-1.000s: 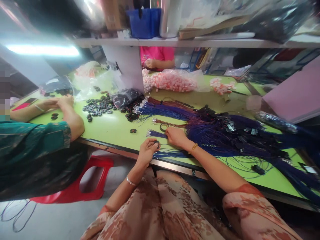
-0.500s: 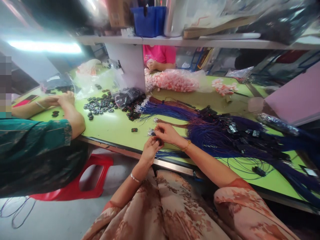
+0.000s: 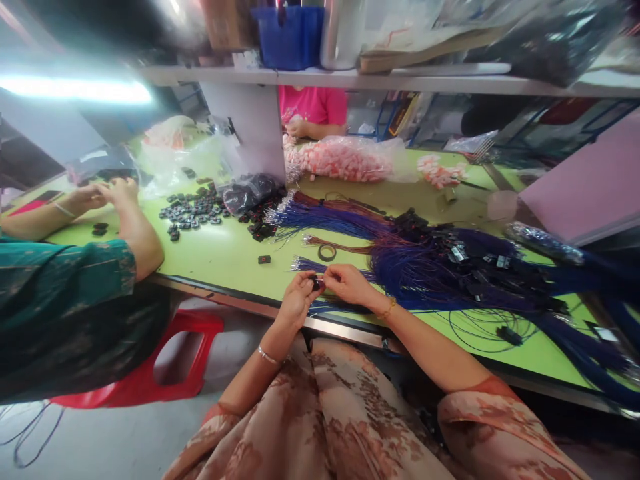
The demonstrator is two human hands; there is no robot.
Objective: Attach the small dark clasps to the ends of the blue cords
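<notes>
My left hand pinches a small black plastic connector housing just above the table's front edge. Close against its right side, my right hand has thumb and forefinger pressed together on a thin wire, whose end meets the housing; how far in it sits is too small to see. Behind my fingers lies a bundle of blue wires with bare metal tips. A dark ring, like a roll of tape, rests beyond the right hand. One loose black connector lies to the left.
Piled black connectors and a dark plastic bag lie back left. Long blue wires spread rightward. Pink pieces in a clear bag stand at the back. A co-worker's arm is at left, another person opposite. A shelf overhangs.
My right hand has moved away from the wire tips, down and to the right, to the housing's side. The dark ring and the bundle's tips have come into sight. The view has shifted slightly.
</notes>
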